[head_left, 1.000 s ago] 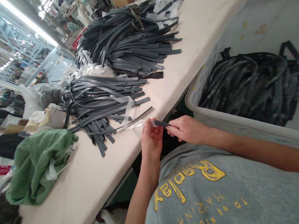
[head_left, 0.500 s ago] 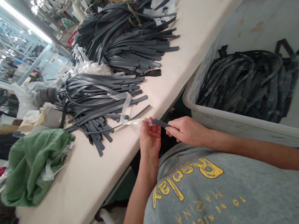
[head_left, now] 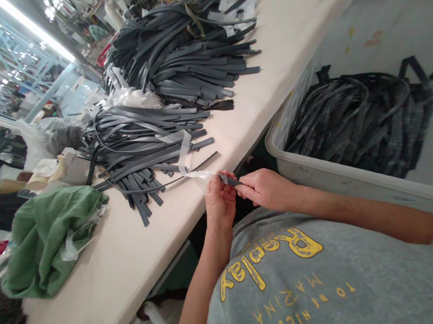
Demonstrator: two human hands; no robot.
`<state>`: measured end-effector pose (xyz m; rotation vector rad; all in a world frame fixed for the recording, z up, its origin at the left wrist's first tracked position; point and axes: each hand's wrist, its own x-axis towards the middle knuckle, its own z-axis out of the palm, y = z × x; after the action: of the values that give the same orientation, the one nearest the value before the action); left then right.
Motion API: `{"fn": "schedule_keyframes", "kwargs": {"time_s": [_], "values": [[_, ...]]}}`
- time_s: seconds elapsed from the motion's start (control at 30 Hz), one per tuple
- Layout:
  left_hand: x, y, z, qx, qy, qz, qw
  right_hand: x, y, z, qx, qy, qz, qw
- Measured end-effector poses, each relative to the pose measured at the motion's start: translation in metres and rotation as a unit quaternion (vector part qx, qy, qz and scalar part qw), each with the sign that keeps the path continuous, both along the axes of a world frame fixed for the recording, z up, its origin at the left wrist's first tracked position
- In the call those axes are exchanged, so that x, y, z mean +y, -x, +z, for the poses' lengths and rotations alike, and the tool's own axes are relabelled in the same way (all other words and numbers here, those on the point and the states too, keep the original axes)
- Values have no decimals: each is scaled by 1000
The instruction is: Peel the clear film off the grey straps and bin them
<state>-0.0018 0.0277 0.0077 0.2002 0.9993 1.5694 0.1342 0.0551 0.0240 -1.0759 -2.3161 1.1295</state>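
My left hand [head_left: 218, 202] and my right hand [head_left: 267, 189] meet at the near edge of the long cream table [head_left: 105, 267]. Both pinch one thin dark grey strap [head_left: 228, 180] whose long end trails left over the table. A clear film strip [head_left: 198, 175] hangs off the strap at my left fingertips. Just beyond lies a fanned pile of dark grey straps [head_left: 144, 149], some with clear film still on them. A larger heap of the same straps [head_left: 182, 52] sits farther up the table.
A white bin [head_left: 351, 184] on my right holds a mass of dark straps [head_left: 361, 117]. A crumpled green cloth [head_left: 48, 238] lies at the table's left end. Cardboard scraps and plastic bags [head_left: 53, 168] sit behind it, and a factory floor stretches beyond.
My right hand has slid left along the strap, closer to my left hand, so less of the strap shows between them. The piles and bin have not moved.
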Motion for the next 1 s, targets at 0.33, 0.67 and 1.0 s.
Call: {"fn": "schedule_keyframes", "kwargs": {"time_s": [0.33, 0.67, 1.0], "values": [[-6, 34, -4, 11, 9, 95, 995, 7, -39, -9, 49, 114, 116, 986], [-40, 21, -2, 30, -26, 4, 999, 4, -16, -3, 72, 99, 134, 983], [-72, 33, -5, 91, -44, 6, 995, -2, 5, -4, 64, 66, 161, 983]]}}
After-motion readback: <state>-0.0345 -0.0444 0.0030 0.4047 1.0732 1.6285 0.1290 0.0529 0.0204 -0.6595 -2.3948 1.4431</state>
